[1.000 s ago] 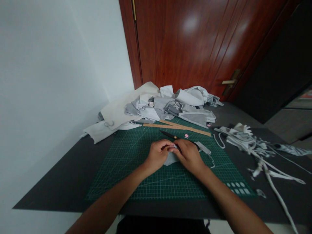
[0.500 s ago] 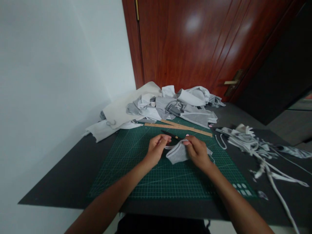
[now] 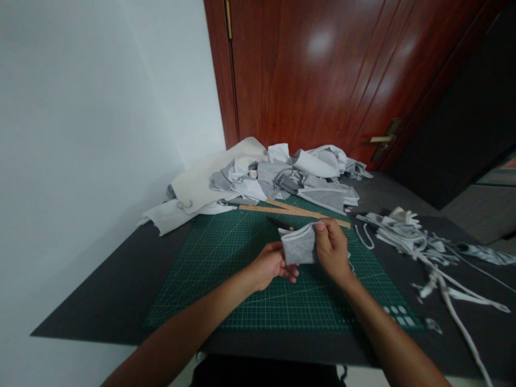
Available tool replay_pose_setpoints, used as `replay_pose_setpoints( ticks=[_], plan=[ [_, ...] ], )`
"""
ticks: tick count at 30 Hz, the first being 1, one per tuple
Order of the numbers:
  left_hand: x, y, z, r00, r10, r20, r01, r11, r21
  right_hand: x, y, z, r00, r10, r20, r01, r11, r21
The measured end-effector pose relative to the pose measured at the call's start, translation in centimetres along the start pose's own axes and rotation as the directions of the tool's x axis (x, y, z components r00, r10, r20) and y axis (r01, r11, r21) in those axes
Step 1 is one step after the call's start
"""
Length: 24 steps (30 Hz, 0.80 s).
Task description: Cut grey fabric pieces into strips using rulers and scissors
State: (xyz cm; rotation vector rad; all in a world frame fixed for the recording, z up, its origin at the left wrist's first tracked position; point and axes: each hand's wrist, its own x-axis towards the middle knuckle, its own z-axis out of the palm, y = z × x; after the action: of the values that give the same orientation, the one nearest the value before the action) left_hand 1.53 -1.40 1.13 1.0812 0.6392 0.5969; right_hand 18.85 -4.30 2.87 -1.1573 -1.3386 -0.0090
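A small piece of grey fabric (image 3: 300,247) with a pale hemmed edge is held up over the green cutting mat (image 3: 242,301). My right hand (image 3: 334,248) pinches its upper right corner between thumb and fingers. At the lower left of the cloth is my left hand (image 3: 274,267), palm partly up, its fingers apart and partly behind the fabric; its thumb is hard to make out. Just beyond the cloth lies a pair of dark scissors (image 3: 278,222) with a brass-coloured pivot, their handles hidden by the fabric.
Two wooden rulers (image 3: 258,208) cross near the mat's far edge. Behind them spreads a heap of grey and white cloth (image 3: 278,174). Fabric strips and cords (image 3: 411,236) lie on the dark table (image 3: 113,290) at right. A wall and door stand close behind.
My left hand has dropped lower, its fingers opening beneath the cloth. The fabric is raised and turned flatter toward me. My right hand keeps its grip and has shifted slightly.
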Motion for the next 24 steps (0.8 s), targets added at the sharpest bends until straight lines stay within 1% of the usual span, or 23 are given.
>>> replay_pose_setpoints(
  ticks=[2,4,8,10,12,13,14,16,18,19,20,21,22,24],
  plan=[
    [0.2,-0.4,-0.2,0.998,-0.066,0.004,0.066,0.996,0.062,-0.2,0.1,0.0,0.999,-0.002,0.037,0.002,1.0,-0.005],
    [0.4,-0.8,-0.6,0.997,-0.08,0.0,0.079,0.979,0.187,-0.3,0.2,0.0,1.0,0.0,0.025,0.0,0.999,-0.037],
    [0.8,-0.8,-1.5,1.0,-0.019,0.0,0.017,0.907,0.421,-0.2,0.3,0.0,1.0,0.011,-0.014,-0.013,0.995,-0.094],
    [0.9,-0.5,-1.8,0.998,0.018,0.054,-0.041,0.884,0.465,-0.1,0.4,0.0,1.0,0.015,-0.004,-0.016,0.995,-0.101],
    [0.9,-0.2,-1.9,0.983,0.111,0.147,-0.162,0.902,0.401,0.0,0.4,-0.1,1.0,0.02,0.014,-0.018,0.994,-0.108],
    [0.9,0.0,-1.8,0.968,0.169,0.185,-0.223,0.918,0.329,0.0,0.5,-0.1,0.999,0.024,0.024,-0.021,0.994,-0.109],
    [0.9,0.2,-1.8,0.954,0.227,0.197,-0.271,0.932,0.241,0.0,0.5,-0.1,0.999,0.031,0.034,-0.027,0.994,-0.108],
    [0.7,0.4,-1.6,0.945,0.295,0.142,-0.304,0.952,0.045,-0.1,0.6,0.1,0.997,0.054,0.057,-0.048,0.994,-0.099],
    [0.5,0.6,-1.5,0.952,0.299,0.069,-0.29,0.95,-0.119,-0.2,0.8,0.4,0.994,0.082,0.076,-0.075,0.993,-0.09],
    [0.4,0.7,-1.4,0.951,0.304,0.045,-0.294,0.942,-0.162,-0.3,0.8,0.5,0.992,0.097,0.081,-0.09,0.992,-0.085],
    [0.2,0.8,-1.2,0.949,0.313,0.028,-0.304,0.938,-0.169,-0.4,0.8,0.7,0.99,0.109,0.084,-0.103,0.991,-0.08],
    [0.1,0.8,-1.1,0.947,0.321,0.018,-0.316,0.938,-0.141,-0.5,0.8,0.9,0.989,0.12,0.087,-0.114,0.991,-0.075],
    [0.1,0.9,-0.9,0.943,0.332,-0.001,-0.331,0.94,-0.088,-0.6,0.7,1.0,0.987,0.128,0.092,-0.122,0.99,-0.068],
    [0.0,0.9,-0.6,0.931,0.355,-0.08,-0.354,0.935,0.034,-0.8,0.4,1.3,0.985,0.133,0.11,-0.127,0.99,-0.058]
  ],
)
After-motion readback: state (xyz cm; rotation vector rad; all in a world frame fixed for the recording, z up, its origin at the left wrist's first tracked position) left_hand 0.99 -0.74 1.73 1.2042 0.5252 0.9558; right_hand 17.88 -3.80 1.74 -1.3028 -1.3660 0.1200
